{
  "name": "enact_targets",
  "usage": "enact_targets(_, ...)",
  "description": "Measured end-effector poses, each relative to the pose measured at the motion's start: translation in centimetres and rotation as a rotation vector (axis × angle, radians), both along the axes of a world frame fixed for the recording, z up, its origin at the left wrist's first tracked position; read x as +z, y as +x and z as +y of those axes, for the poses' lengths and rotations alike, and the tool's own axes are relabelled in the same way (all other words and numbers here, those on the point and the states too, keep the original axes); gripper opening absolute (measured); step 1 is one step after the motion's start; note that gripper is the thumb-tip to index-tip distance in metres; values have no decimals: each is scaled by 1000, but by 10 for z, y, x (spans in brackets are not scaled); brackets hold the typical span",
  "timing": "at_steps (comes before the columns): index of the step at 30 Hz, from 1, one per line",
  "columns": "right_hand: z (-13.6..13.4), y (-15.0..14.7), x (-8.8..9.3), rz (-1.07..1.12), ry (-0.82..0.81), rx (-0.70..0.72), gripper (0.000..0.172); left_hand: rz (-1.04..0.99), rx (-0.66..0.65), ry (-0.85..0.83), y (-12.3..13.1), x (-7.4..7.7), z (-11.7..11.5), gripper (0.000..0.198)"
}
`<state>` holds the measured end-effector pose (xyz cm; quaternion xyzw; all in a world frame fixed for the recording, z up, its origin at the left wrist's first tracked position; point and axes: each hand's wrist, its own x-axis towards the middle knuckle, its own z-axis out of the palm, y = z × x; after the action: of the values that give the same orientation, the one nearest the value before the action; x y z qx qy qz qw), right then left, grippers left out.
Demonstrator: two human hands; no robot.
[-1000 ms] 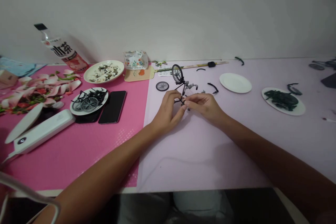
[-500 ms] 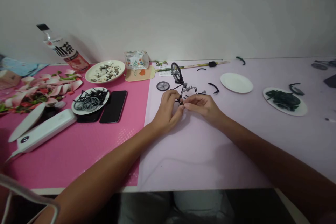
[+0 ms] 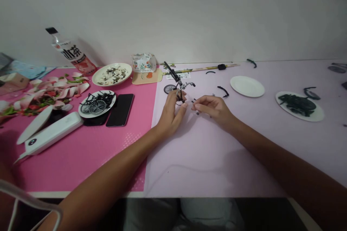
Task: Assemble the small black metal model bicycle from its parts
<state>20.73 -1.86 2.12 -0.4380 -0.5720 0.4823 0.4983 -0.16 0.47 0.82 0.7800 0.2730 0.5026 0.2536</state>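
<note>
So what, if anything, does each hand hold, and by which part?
The left hand holds the model bicycle by its frame; whether the right hand holds anything is unclear.

Dim, even light; faint soft shadows on the table [image 3: 195,178], darkness beneath, fine detail slightly blurred

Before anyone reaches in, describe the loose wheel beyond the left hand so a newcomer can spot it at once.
On the lilac side of the table, find the left hand holding a small model bicycle. Just beyond that hand lies a small spoked wheel. It lies flat on the tabletop, whereas the bicycle's own wheel is raised nearly edge-on.
</note>
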Motion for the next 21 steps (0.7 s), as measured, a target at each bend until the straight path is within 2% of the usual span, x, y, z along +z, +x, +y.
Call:
enact_targets(7,1,0,-2,9,-5,-6,37,-67,-11,-47,1,3,-3,21)
enact_targets(21,2,2,-3,-4,-23,-4,36,-111,4,-147,1,5,-4,28)
